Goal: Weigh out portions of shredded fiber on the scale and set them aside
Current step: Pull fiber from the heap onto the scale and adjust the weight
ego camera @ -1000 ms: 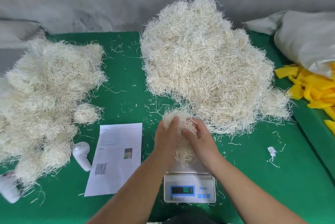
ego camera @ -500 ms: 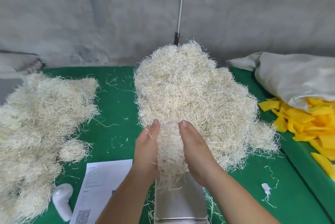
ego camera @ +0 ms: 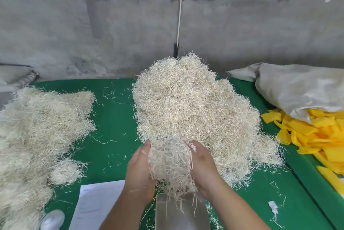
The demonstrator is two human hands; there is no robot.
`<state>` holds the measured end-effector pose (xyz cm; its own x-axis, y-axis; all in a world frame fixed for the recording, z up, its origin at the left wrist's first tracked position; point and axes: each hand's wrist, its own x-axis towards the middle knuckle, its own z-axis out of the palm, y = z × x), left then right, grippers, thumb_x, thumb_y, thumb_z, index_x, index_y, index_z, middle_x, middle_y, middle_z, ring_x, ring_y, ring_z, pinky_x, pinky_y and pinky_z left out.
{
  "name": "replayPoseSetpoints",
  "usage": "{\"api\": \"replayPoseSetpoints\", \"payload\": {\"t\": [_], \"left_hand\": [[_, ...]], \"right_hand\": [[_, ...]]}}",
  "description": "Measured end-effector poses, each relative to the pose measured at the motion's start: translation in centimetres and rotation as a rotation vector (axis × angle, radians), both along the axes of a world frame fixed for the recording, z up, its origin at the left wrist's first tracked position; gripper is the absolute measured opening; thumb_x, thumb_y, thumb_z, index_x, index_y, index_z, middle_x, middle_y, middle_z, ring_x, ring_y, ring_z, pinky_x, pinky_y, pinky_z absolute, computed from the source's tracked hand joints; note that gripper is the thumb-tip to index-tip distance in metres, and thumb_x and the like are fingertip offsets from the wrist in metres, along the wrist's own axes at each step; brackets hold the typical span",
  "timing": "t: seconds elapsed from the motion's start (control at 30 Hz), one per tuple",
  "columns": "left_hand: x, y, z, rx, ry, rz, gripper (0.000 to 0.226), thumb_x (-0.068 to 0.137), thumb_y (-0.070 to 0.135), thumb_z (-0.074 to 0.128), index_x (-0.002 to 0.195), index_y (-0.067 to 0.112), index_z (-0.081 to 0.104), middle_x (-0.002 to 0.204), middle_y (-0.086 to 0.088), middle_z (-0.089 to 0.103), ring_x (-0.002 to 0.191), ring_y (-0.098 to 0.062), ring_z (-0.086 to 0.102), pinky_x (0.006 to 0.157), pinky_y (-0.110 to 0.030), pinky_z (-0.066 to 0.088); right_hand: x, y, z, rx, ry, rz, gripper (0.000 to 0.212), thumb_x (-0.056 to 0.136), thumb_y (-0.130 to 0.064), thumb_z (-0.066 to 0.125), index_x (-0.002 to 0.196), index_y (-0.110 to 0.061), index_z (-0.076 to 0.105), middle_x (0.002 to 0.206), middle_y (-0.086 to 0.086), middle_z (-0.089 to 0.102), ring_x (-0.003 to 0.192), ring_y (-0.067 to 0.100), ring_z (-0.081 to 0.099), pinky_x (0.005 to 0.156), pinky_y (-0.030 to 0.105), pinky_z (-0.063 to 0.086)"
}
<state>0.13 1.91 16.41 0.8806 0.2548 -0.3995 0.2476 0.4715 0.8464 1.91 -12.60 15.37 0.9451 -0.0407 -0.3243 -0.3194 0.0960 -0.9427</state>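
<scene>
Since a moment ago the two hands have lifted the fiber bundle (ego camera: 170, 162) higher off the scale pan (ego camera: 181, 213), and the head has tipped up, so more wall shows and the scale's number window is out of view.

At 9 o'clock lies the weighed pile (ego camera: 37, 133), a big soft heap spilling off the left edge. One small round portion (ego camera: 64, 172) sits just beside it, at about 8 o'clock. That side looks like the place where done portions go, so I think the bundle should travel that way. Bare green table (ego camera: 113, 118) runs between the two heaps, so there is open room for the move. At 7 o'clock sit a white paper sheet (ego camera: 98, 205) and a white plastic thing (ego camera: 53, 218), low enough to pass over.

In the middle, the left hand (ego camera: 138, 174) and the right hand (ego camera: 203, 170) press the bundle from both sides, fingers curved around it. Two hands are used because the strands are loose and would fall apart; some already dangle down over the pan.

At 12 o'clock, just behind the hands, is the supply heap (ego camera: 195, 118), close so more can be grabbed.

At 3 o'clock are yellow scraps (ego camera: 316, 136) and a gray sack (ego camera: 297, 88). That side is crowded and near the table edge.
</scene>
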Motion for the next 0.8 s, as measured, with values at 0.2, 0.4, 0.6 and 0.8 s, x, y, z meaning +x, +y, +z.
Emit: {"api": "replayPoseSetpoints", "payload": {"t": [0.2, 0.4, 0.6, 0.8], "left_hand": [[-0.6, -3.3, -0.2, -0.180, 0.061, -0.120, 0.087, 0.075, 0.062, 0.074, 0.149, 0.030, 0.043, 0.138, -0.007, 0.062, 0.115, -0.037, 0.068, 0.088, -0.055, 0.059], [1.0, -0.5, -0.6, -0.211, -0.101, -0.328, 0.031, 0.104, 0.019, 0.048, 0.109, -0.001, 0.073, 0.134, -0.034, 0.058, 0.108, -0.037, 0.069, 0.088, -0.029, 0.058], [2.3, -2.1, -2.1, -0.001, 0.087, 0.016, 0.041, 0.110, 0.029, 0.042, 0.072, 0.015, 0.043, 0.066, -0.010, 0.043, 0.039, -0.011, 0.053, 0.036, -0.016, 0.039], [1.6, -2.2, -2.8, 0.254, -0.100, -0.024, 0.034, 0.098, 0.044, 0.063, 0.120, 0.021, 0.050, 0.086, 0.003, 0.060, 0.061, -0.001, 0.058, 0.060, -0.028, 0.051]], "right_hand": [[-1.5, 2.7, -0.8, -0.175, -0.206, 0.114, 0.055, 0.098, -0.028, 0.062, 0.134, -0.057, 0.033, 0.139, -0.001, 0.050, 0.111, -0.012, 0.059, 0.084, 0.018, 0.055], [-0.1, -0.6, -0.3, 0.082, 0.014, 0.115, 0.103, 0.069, -0.082, 0.073, 0.155, -0.036, 0.039, 0.160, -0.001, 0.042, 0.144, 0.027, 0.042, 0.116, 0.056, 0.035], [-1.4, 2.6, -0.8, 0.034, -0.066, 0.137, 0.090, 0.086, -0.078, 0.055, 0.160, -0.042, 0.019, 0.168, -0.014, 0.018, 0.153, 0.024, 0.025, 0.119, 0.059, 0.030], [-0.1, 1.0, -0.1, -0.017, -0.253, -0.164, 0.056, 0.096, -0.048, 0.067, 0.139, -0.023, 0.044, 0.133, -0.003, 0.055, 0.120, 0.019, 0.059, 0.101, 0.052, 0.053]]}}
